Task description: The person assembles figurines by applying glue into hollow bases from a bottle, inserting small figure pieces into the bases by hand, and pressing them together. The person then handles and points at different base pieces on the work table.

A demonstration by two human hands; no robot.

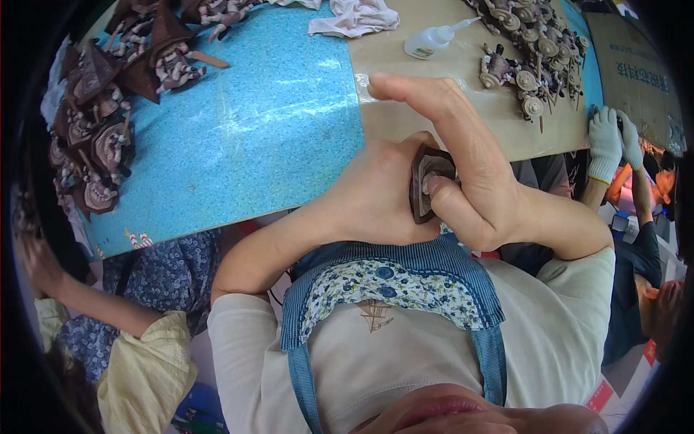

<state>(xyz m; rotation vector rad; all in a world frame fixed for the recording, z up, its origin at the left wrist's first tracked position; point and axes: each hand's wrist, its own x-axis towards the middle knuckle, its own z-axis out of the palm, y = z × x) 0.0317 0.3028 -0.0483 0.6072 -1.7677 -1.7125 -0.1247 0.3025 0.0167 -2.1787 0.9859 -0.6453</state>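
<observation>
In front of my chest, both hands meet around a small brown figurine (422, 189) with a dark angular rim and a paler moulded middle. My left hand (379, 192) is closed around it, back of the hand up, its fingers mostly hidden. The thumb of my right hand (473, 155) presses on the figurine's face, while the index finger stretches out toward the table. My right hand's other fingers are largely out of sight. Much of the figurine is covered by the hands.
On the blue tabletop (253, 130), several brown-hatted figurines (170, 61) cluster at the left. A tan board (463, 69) carries a squeeze bottle (428, 43), white cloth (354, 16) and a pile of figurines (531, 54). Co-workers sit both sides; one wears white gloves (606, 145) by a cardboard box (640, 72).
</observation>
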